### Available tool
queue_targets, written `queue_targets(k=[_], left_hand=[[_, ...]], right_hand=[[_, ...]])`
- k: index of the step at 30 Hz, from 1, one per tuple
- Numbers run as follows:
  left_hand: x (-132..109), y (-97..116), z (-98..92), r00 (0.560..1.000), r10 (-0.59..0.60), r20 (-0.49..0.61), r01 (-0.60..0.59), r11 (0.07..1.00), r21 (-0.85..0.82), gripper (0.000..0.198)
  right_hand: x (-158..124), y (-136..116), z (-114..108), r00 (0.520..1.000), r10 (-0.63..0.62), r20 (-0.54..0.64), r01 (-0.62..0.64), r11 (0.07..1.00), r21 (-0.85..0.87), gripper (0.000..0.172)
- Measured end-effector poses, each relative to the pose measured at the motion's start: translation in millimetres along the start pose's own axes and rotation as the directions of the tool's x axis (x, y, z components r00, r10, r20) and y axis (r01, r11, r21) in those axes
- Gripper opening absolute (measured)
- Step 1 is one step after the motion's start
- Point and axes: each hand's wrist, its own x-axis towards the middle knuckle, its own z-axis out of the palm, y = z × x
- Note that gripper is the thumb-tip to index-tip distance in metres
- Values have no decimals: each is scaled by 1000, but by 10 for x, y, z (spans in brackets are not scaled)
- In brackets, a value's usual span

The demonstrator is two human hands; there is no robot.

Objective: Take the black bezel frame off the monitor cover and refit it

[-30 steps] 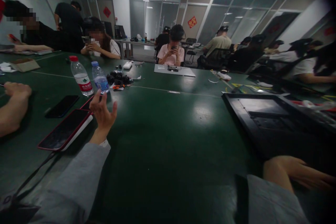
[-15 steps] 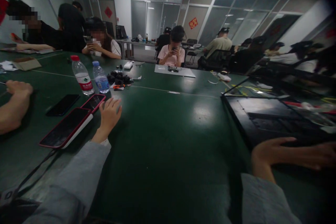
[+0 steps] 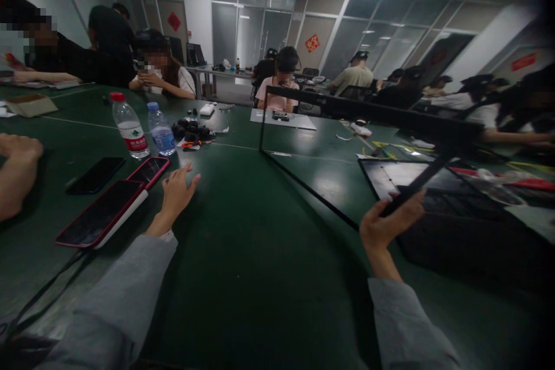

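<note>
My right hand grips one side of a thin black rectangular frame, which looks like a screen bezel. The frame is raised and tilted over the green table, with its far corner reaching toward the middle. Below and beyond my right hand lies a dark flat panel, partly hidden by the hand and the frame. My left hand has its fingers apart and holds nothing, just right of a red-edged phone and a larger red-edged device.
A red-capped bottle and a blue-capped bottle stand at left beside black parts. A dark phone and another person's arm are further left. Yellow and red items lie at right. People sit across the table.
My right hand has come leftward and upward from the panel, lifting the black frame with it. My left hand remains nearly in place. The view has shifted slightly.
</note>
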Motion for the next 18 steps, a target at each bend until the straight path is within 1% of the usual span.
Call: queue_targets(k=[3,5,6,8,10,11,13,15,18], left_hand=[[-3,-9,88,1000,20,15,-18,990,-141,72],[-7,-23,152,999,28,26,-21,972,-234,83],[-8,-28,178,999,26,38,-15,962,-273,85],[-8,-31,208,996,11,88,19,942,-336,79],[-4,-29,211,988,-12,155,70,925,-374,65],[-1,-27,206,984,-29,177,95,922,-376,57],[4,-26,192,980,-73,185,135,929,-345,46],[6,-36,182,981,-111,159,154,945,-288,40],[-2,-76,177,984,-134,116,153,972,-178,38]], right_hand=[[-45,-158,49,993,83,89,-89,994,71,76],[-78,-177,115,975,134,175,-155,981,114,77],[-91,-167,148,965,150,216,-179,977,119,78],[-107,-127,202,947,169,275,-201,975,94,79],[-110,-85,239,935,184,304,-211,976,59,77],[-111,-65,254,930,194,312,-220,974,49,75],[-124,-19,293,912,218,347,-252,966,54,72],[-158,49,356,872,228,433,-293,952,89,74],[-237,187,491,776,173,607,-357,913,198,76]])
